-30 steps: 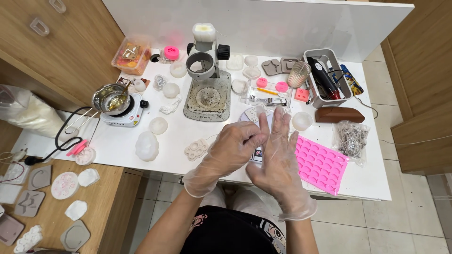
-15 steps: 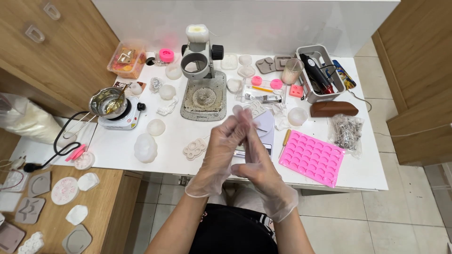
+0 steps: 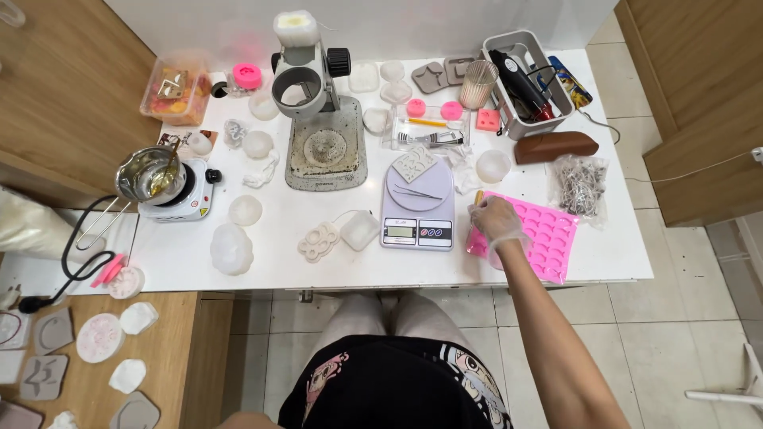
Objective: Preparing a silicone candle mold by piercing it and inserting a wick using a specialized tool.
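My right hand [image 3: 494, 220], in a thin clear glove, rests at the left edge of a pink silicone mould [image 3: 548, 234] with many small cavities, just right of a white kitchen scale [image 3: 417, 208]. Its fingers curl down over the mould's corner. The tip of a small tan stick [image 3: 479, 195] pokes out right above the fingers. Whether the hand grips the stick or the mould is hidden by the fingers. A grey mould piece and tweezers lie on the scale's plate. My left hand is out of view.
A grey stereo microscope [image 3: 314, 87] stands at the table's back centre. A small hotplate with a metal pot [image 3: 155, 179] sits at left, cable trailing. A white caddy of tools [image 3: 528, 83], a brown case [image 3: 556, 146], a bag of wicks [image 3: 580, 184] and several white moulds lie around.
Both gloved hands were pressed together over the table's front centre. Now the left hand has dropped out of view and the right hand has reached right to the pink mould's edge.
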